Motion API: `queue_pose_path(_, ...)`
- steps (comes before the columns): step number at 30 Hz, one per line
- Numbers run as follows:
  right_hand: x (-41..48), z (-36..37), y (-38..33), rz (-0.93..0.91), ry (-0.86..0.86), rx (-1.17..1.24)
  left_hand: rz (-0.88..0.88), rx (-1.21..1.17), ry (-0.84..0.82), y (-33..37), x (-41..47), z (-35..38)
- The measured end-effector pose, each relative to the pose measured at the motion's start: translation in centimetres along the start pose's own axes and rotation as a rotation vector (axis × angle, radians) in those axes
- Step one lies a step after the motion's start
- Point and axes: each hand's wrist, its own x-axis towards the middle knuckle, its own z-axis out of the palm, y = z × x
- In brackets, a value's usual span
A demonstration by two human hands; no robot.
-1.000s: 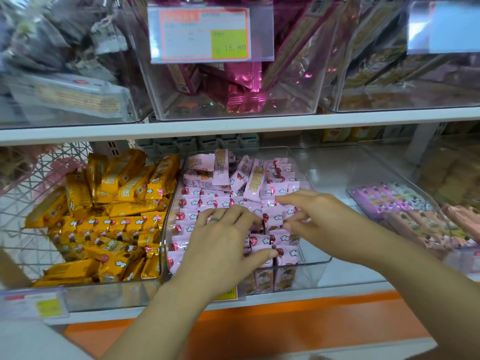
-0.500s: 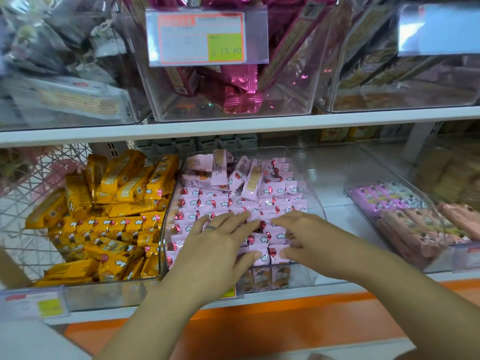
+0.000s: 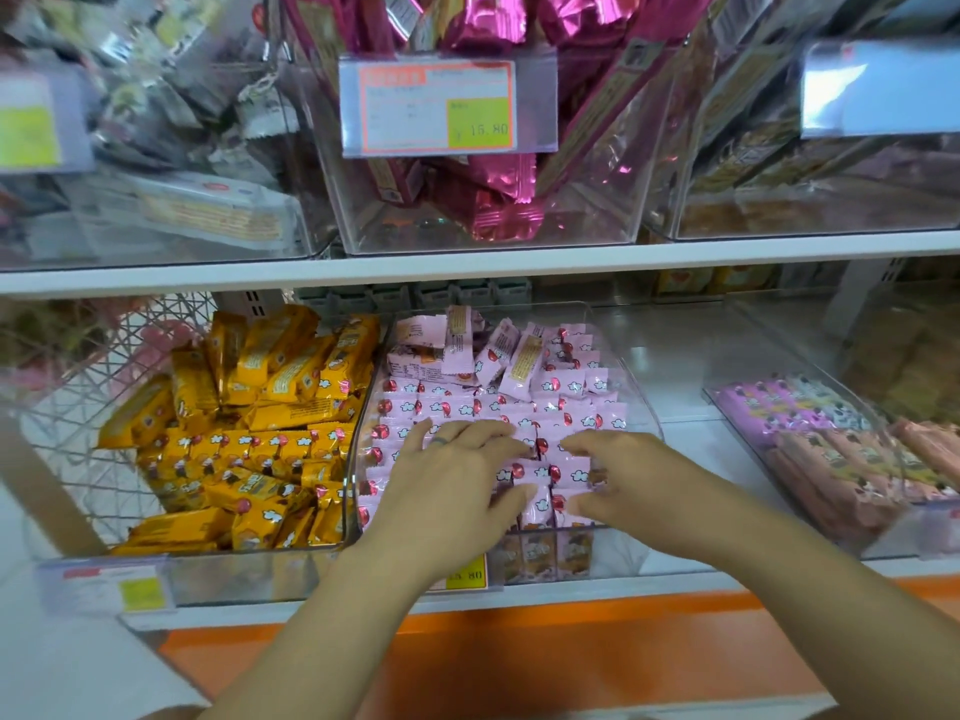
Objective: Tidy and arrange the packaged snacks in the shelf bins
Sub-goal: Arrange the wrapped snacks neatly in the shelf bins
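Small pink snack packets [image 3: 519, 402] fill a clear plastic bin [image 3: 641, 407] in the middle of the lower shelf. They lie in neat rows at the front and loose and tilted at the back. My left hand [image 3: 452, 491] lies flat on the front rows, fingers spread, with a ring on one finger. My right hand [image 3: 618, 475] rests beside it on the front-right packets, fingers pointing left and thumb below them. The fingertips of both hands nearly meet over the middle rows. The hands hide the packets beneath them.
A bin of yellow packets [image 3: 270, 444] stands left of the pink bin, next to a wire basket [image 3: 78, 407]. Right of it is a clear bin of purple and peach bars [image 3: 810, 444]. Overhead, the upper shelf [image 3: 519, 262] carries bins of magenta wrappers [image 3: 493, 200] and a price tag [image 3: 447, 106].
My right hand has slid from the middle rows toward the front of the bin and nearer my left hand. My left hand has stayed on the front rows.
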Motion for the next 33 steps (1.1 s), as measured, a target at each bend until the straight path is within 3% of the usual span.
queue_pose_path(5, 0.3, -1.7, 0.3, -0.036, 0.201, 0.087, -0.069, -0.164, 0.224, 0.1, 0.8, -0.8)
queue_pose_path(9, 0.8, -1.9, 1.2, -0.047, 0.325, 0.235, -0.073, 0.061, 0.290, 0.7, 3.4, -1.2)
queue_pose_path(13, 0.6, -2.6, 1.8, -0.108, 0.422, 0.322, -0.016, 0.258, 0.202, 1.6, 6.1, -1.7)
queue_pose_path(22, 0.2, -3.2, 3.3, -0.117, 0.402, 0.400, -0.142, 0.412, 0.042, 1.9, 9.0, -1.4)
queue_pose_path(27, 0.4, -3.2, 3.7, -0.136, 0.378, 0.400, -0.179, 0.413, 0.140, 2.7, 9.3, -1.3)
queue_pose_path(33, 0.4, -3.3, 3.8, -0.152, 0.381, 0.396, -0.196, 0.245, 0.261, 3.7, 9.2, -1.3)
